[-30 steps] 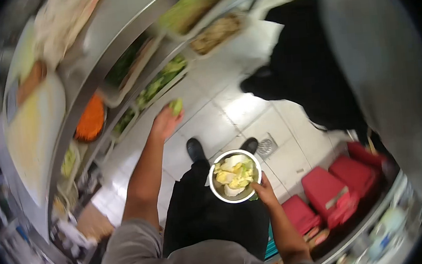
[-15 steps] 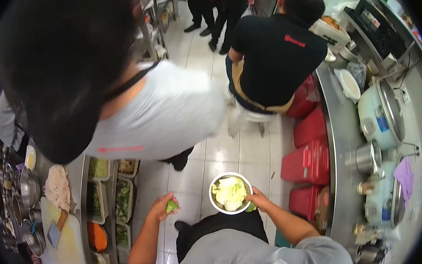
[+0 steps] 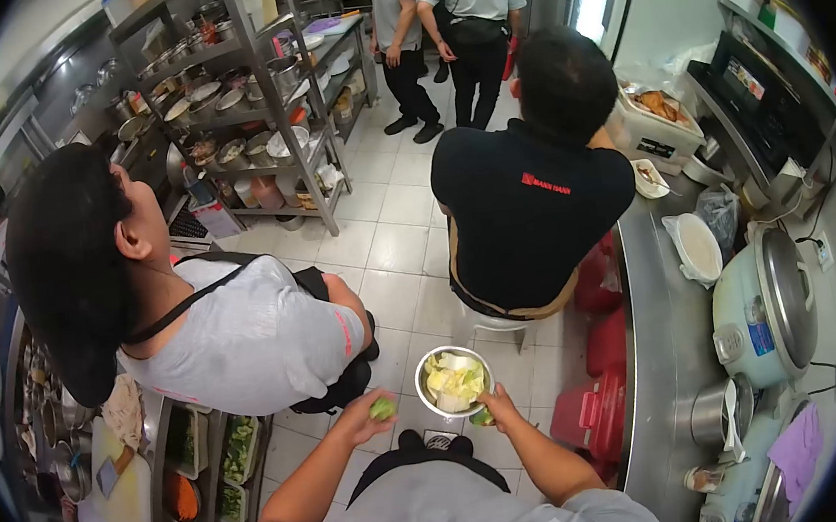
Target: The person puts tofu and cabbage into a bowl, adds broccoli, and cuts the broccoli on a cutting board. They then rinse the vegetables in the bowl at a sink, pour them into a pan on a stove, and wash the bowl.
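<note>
A round metal bowl (image 3: 422,397) holds pale yellow-green cut leaves (image 3: 454,381). My right hand (image 3: 497,409) grips its right rim, with a small green piece (image 3: 481,417) under the fingers. To the left of the bowl, apart from it, my left hand (image 3: 360,420) is closed on a green vegetable piece (image 3: 382,409). Both hands are in front of my body, above the tiled floor.
A person in grey (image 3: 245,326) stands close on the left, beside vegetable trays (image 3: 241,450). Another person in black (image 3: 533,211) sits ahead on a stool. The right counter (image 3: 639,291) carries rice cookers (image 3: 755,306); red bins (image 3: 590,410) stand beneath. Shelves (image 3: 245,97) hold pots.
The view has shifted, bringing the shelves into sight. The person in grey appears further left and lower. My left hand is nearer the bowl, still holding the green piece.
</note>
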